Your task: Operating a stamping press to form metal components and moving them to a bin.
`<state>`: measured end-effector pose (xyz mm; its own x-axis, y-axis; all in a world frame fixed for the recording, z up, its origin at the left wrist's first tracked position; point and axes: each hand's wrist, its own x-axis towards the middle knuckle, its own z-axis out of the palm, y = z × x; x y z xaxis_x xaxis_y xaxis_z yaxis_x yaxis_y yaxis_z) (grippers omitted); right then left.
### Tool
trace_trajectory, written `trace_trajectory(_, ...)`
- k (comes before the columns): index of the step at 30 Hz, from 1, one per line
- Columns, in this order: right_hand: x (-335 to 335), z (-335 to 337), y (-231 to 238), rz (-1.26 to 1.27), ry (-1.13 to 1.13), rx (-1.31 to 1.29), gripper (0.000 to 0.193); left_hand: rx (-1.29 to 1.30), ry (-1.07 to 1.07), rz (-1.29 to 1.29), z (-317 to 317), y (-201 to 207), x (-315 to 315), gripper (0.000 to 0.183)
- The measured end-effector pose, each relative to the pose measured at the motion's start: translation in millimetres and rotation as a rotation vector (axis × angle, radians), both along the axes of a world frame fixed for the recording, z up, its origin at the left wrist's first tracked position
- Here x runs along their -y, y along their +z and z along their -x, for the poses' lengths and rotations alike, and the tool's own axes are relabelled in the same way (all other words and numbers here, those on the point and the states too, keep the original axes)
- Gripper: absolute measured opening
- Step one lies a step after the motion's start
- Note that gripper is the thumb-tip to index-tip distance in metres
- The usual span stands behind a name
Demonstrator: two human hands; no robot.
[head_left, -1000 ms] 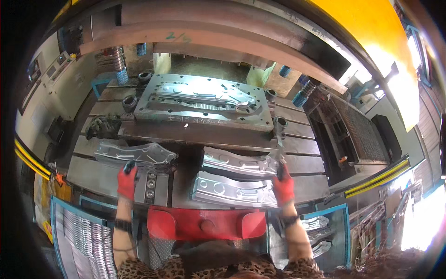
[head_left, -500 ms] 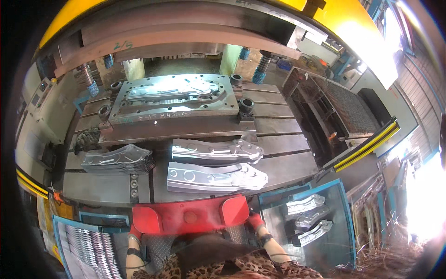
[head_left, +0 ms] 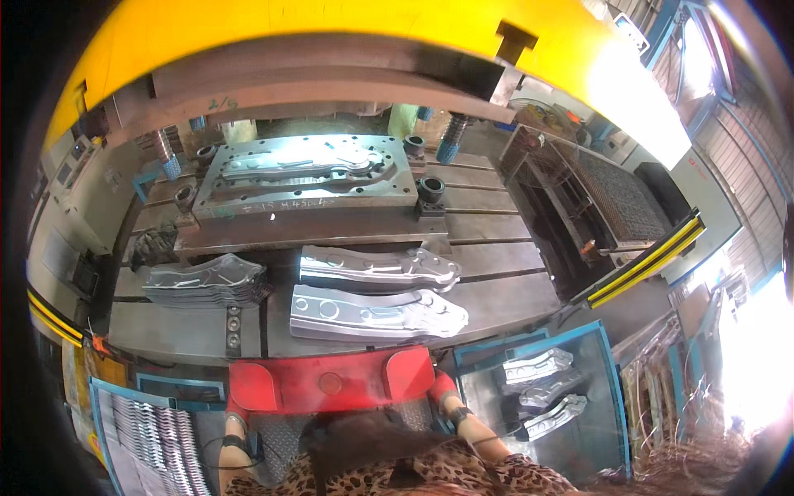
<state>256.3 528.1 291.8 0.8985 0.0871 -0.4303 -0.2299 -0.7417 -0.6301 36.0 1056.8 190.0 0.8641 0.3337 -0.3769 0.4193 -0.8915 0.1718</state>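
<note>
A red two-hand control box [head_left: 331, 382] with raised side covers stands in front of me at the press's near edge. My left hand [head_left: 237, 411], in a red glove, is at the box's left end, its fingers hidden by the cover. At the right end is my right hand [head_left: 445, 387], also red-gloved, with its fingers out of sight behind the cover. Beyond the box, a formed metal part [head_left: 306, 161] lies on the lower die [head_left: 389, 194]. Overhead hangs the upper die [head_left: 314, 99], apart from the lower one.
On the press bed [head_left: 496, 293] are a stack of formed parts [head_left: 207, 281] at left and two more stacks, the far stack [head_left: 376, 269] and the near stack [head_left: 376, 314]. Blue-framed racks with parts, the left rack [head_left: 157, 438] and right rack [head_left: 546, 393], flank me. Yellow-striped bars [head_left: 649, 260] edge the right side.
The upper die and the yellow press ram have come down a little toward the lower die. My hands stay at the ends of the control box; the view has shifted slightly.
</note>
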Motion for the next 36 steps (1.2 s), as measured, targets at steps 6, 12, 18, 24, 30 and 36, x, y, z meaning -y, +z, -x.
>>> trace_trajectory(6, 3.7, -4.1, -10.3, 0.019, 0.098, -0.036, 0.044, -0.012, -0.026, -0.021, 0.3, -1.4, 1.2, 0.037)
trace_trajectory(12, 2.2, -3.7, -16.5, -0.088, -0.023, -0.079, 0.042, -0.026, -0.049, -0.041, -0.8, -4.7, 2.4, 0.037)
trace_trajectory(18, 20.9, 0.6, -32.7, -0.218, -0.002, -0.115, 0.037, -0.03, -0.061, -0.035, 5.1, -4.8, -8.4, 0.039)
trace_trajectory(24, 79.4, -3.6, -62.2, -0.538, -0.083, 0.15, 0.016, -0.065, 0.258, 0.363, -9.3, 82.7, -43.9, 0.041)
trace_trajectory(30, 58.7, -36.2, 48.7, -0.827, -0.856, 0.572, 0.045, 0.372, 0.783, 0.699, -85.5, 210.6, -64.1, 0.029)
trace_trajectory(36, -59.9, -143.6, 183.4, -0.929, -0.37, 0.41, 0.056, 1.07, 0.409, 0.83, -216.5, 272.0, -37.6, 0.028)
